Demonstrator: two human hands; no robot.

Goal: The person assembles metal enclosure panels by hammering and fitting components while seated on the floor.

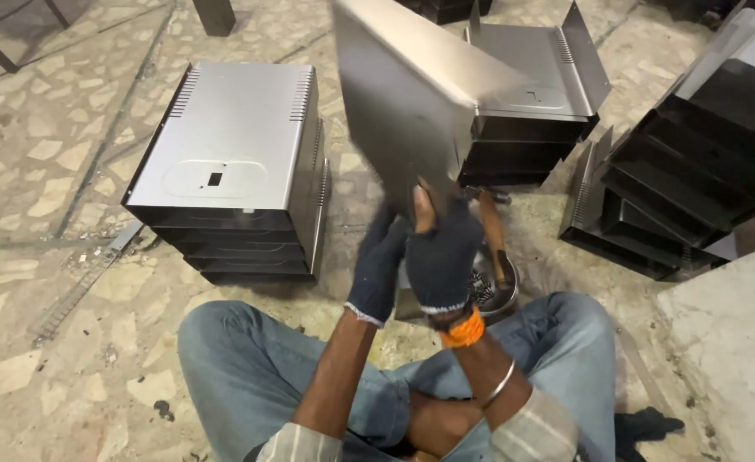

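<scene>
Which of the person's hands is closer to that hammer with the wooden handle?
The right hand. It grips the metal sheet right beside the hammer, which lies over a bowl just to its right. The left hand sits on the far side of the right one.

Bent grey sheet-metal panel, tilted upright, lifted above floor

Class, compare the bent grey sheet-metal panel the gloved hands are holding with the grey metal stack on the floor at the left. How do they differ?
The bent grey sheet-metal panel is lifted and tilted in the left hand and right hand; the grey metal stack on the left rests flat on the floor. The panel is a single piece; the stack holds several nested pieces. The stack's top shows vent slots and a small cutout; the panel's visible face looks plain. Both are grey folded sheet metal.
</scene>
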